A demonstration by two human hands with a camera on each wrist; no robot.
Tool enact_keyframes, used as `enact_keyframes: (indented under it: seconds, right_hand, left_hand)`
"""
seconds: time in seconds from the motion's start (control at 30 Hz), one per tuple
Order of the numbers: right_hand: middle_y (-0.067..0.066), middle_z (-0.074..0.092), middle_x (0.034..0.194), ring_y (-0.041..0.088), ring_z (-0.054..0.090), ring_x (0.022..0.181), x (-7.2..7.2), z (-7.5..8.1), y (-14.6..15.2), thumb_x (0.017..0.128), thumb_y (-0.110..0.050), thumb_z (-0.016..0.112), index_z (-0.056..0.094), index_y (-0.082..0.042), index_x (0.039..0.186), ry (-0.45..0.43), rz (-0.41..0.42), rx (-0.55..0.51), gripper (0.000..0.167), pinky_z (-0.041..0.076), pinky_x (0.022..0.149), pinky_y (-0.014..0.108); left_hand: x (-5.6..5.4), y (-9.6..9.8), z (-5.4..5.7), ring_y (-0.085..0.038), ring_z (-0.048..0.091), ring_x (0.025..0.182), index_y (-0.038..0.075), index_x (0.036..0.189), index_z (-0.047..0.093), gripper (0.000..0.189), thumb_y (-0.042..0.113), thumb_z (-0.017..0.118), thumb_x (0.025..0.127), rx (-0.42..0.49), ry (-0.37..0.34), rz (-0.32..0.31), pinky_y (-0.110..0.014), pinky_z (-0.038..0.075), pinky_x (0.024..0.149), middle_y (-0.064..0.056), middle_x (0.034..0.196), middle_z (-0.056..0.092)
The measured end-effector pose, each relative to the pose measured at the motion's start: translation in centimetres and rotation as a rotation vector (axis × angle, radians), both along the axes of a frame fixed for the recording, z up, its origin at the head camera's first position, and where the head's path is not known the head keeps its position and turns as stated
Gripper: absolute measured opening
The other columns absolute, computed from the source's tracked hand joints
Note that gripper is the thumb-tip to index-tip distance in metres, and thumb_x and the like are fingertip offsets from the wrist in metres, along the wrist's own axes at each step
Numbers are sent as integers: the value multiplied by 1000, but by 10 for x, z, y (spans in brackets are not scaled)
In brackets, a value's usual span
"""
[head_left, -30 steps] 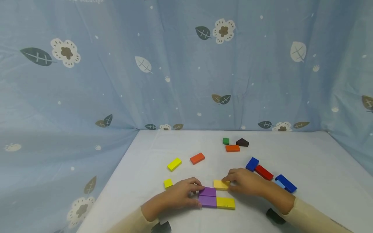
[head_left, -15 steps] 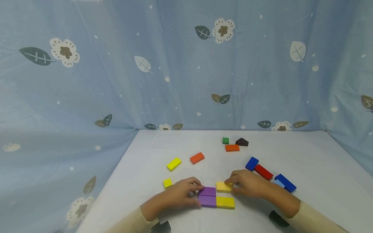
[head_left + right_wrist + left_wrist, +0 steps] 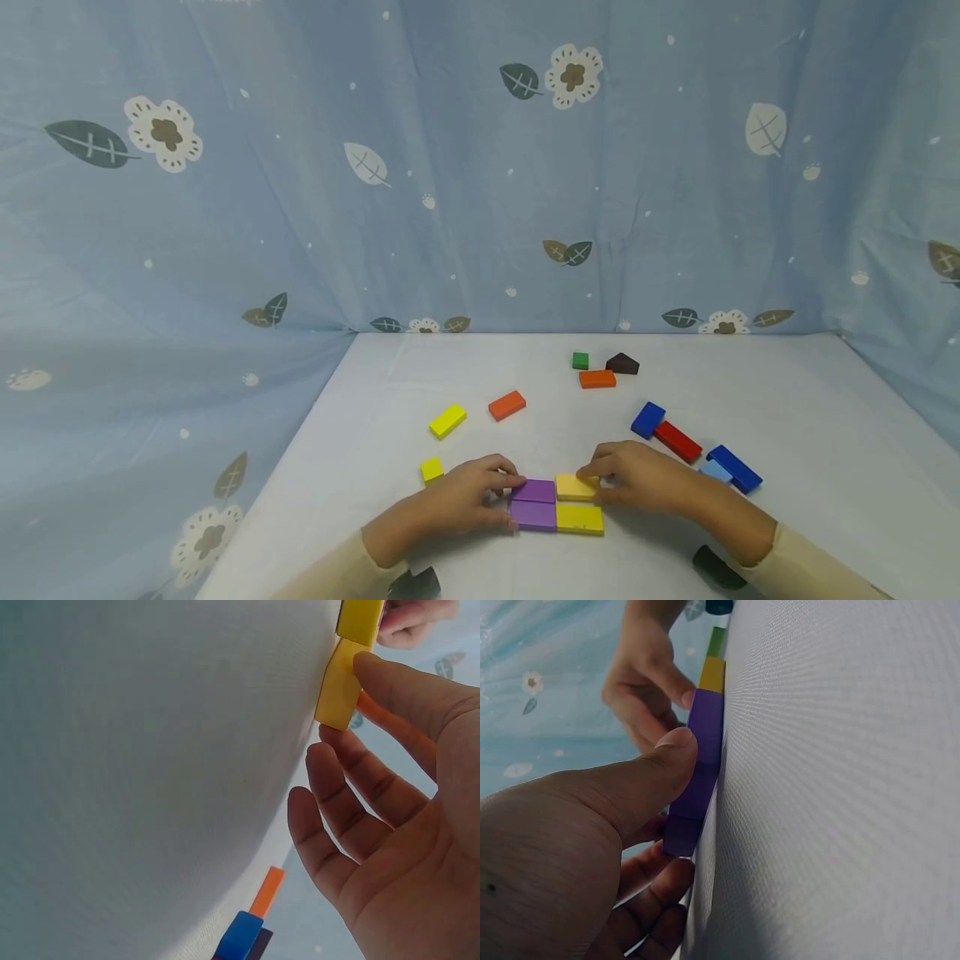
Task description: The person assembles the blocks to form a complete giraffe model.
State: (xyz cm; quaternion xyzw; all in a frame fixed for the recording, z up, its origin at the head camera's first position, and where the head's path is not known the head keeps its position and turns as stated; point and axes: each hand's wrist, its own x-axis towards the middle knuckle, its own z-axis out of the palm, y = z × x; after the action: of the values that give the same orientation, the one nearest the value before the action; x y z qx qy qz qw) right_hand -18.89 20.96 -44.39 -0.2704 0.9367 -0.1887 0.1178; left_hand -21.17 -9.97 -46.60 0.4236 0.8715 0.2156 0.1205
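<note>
My left hand (image 3: 472, 496) is at the left ends of two flat purple blocks, the far one (image 3: 535, 491) and the near one (image 3: 533, 516), which lie side by side. Its index finger is on the far block and its thumb is by the near one, holding the pair between them. Pinched in my right hand (image 3: 641, 479) is a pale yellow block (image 3: 573, 487), beside the far purple block. A brighter yellow block (image 3: 580, 519) lies end to end with the near purple one. In the right wrist view, the thumb presses the pale yellow block (image 3: 341, 686).
Left of the group are a small yellow block (image 3: 432, 470) and a longer one (image 3: 448, 422). Farther back lie two orange blocks (image 3: 507, 405), a green cube (image 3: 581, 361) and a dark triangular block (image 3: 622, 363). Blue blocks (image 3: 736, 469) and a red one (image 3: 678, 442) are right.
My right hand has slid the pale yellow block slightly right and toward me, narrowing its gap to the brighter yellow block. The left hand has stayed on the purple blocks.
</note>
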Motion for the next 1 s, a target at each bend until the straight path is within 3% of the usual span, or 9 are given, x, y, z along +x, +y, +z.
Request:
enact_keyframes:
  seconds: [0.37, 0.47, 0.63, 0.73, 1.0]
  right_hand:
    - [-20, 60, 99, 3, 56, 88, 4, 1, 2, 90, -36, 68, 72, -27, 118, -15, 45, -43, 29, 52, 80, 27]
    - [-20, 59, 100, 3, 55, 89, 6, -1, 1, 92, -44, 64, 72, -28, 119, -39, 27, -44, 32, 52, 79, 27]
    - [-20, 57, 101, 6, 54, 90, 12, -1, -4, 77, -61, 72, 71, -29, 118, -64, -32, -19, 52, 53, 81, 33]
    - [-19, 58, 104, 9, 55, 94, 15, -1, -7, 68, -63, 78, 71, -28, 118, -53, -54, -4, 61, 53, 85, 38]
    - [-15, 59, 107, 13, 57, 100, 19, -2, -10, 70, -56, 80, 72, -26, 117, -9, -39, 5, 57, 52, 88, 40]
  left_hand:
    - [-1, 0, 1, 2, 49, 99, 25, 136, 59, 62, 57, 68, 83, -4, -9, 6, -22, 45, 86, 19, 124, 49]
    - [0, 0, 1, 2, 49, 99, 25, 136, 59, 62, 56, 68, 83, -8, -8, 8, -22, 45, 86, 19, 124, 49]
    - [0, 0, 0, 2, 49, 99, 26, 136, 59, 61, 57, 68, 83, -10, -16, 13, -22, 46, 85, 20, 124, 49]
    - [0, 0, -1, 2, 49, 99, 27, 135, 59, 62, 57, 68, 83, -6, -21, 14, -22, 46, 85, 20, 124, 49]
    - [-2, -1, -2, 2, 49, 99, 29, 136, 59, 62, 58, 69, 82, -9, -33, 18, -22, 46, 85, 21, 124, 48]
